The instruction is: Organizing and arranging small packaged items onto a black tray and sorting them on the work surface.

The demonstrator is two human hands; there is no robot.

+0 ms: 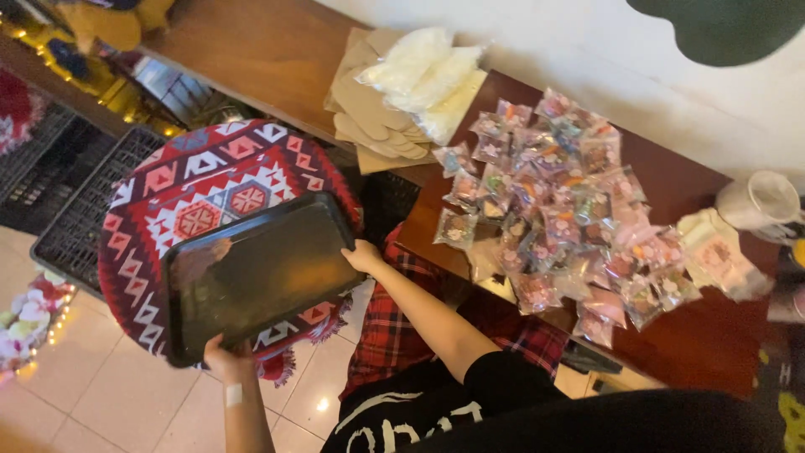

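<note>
Tiled pale floor (101,394) below; dark wooden table (696,335) at right, against a white wall.

Black rectangular tray (256,273) is held between both hands, tilted slightly, directly over a round seat covered in red, white and black patterned cloth (210,180). Cannot tell whether the tray rests on the cloth or hovers just above it.

Left hand (226,359): clasped on the tray's near corner, fingers curled round the edge; a pale plaster on the wrist below it.

Right hand (362,254): gripping the tray's right-hand edge, fingers wrapped onto the rim. Forearm runs back across red plaid trousers (390,327).

So the tray spans from one hand to the other, left hand at its lower corner, right hand at its far side.

Table holds a spread of small clear packets with coloured contents (558,197), a stack of brown paper bags (369,105) with white plastic bags (428,75) on top, and a white mug (759,201) at the far right. Black crates (75,210) sit on the floor beyond the seat.
</note>
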